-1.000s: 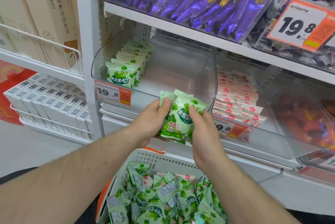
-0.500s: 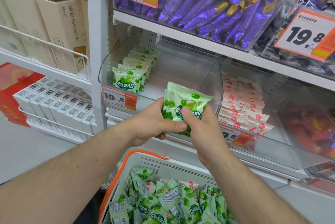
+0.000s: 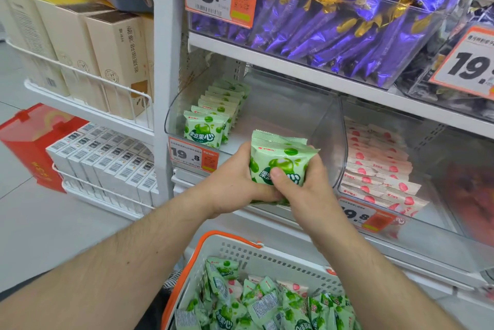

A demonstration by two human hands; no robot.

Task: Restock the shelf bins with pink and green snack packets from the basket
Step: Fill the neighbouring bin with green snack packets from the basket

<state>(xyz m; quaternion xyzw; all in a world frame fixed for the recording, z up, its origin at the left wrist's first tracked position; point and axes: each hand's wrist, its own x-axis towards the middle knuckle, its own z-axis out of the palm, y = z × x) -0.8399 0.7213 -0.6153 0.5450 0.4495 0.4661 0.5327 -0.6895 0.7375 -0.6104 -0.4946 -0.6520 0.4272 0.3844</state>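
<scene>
Just in front of the left clear bin (image 3: 176,105), both hands meet around a small stack of green packets (image 3: 278,161). Left hand (image 3: 235,182) cups the stack from the left and beneath, its fingers curled behind and mostly hidden. Right hand (image 3: 307,190) grips from the right, thumb pressed flat across the front packet's printed face, the other fingers wrapped behind. How many packets the stack holds cannot be told; several crimped top edges show. The stack stands upright, long axis vertical, printed face toward the camera, top seam tilted slightly right, hovering at the bin's front lip.

Two clear bins sit side by side on the shelf: the left one holds one row of green packets (image 3: 213,116) standing upright against its left wall, roughly eight counted, the right bin (image 3: 433,142) holds layered pink packets (image 3: 379,172), too overlapped to count. Below, one basket (image 3: 254,252) with an orange rim holds a loose heap of green packets with a few pink among them.
</scene>
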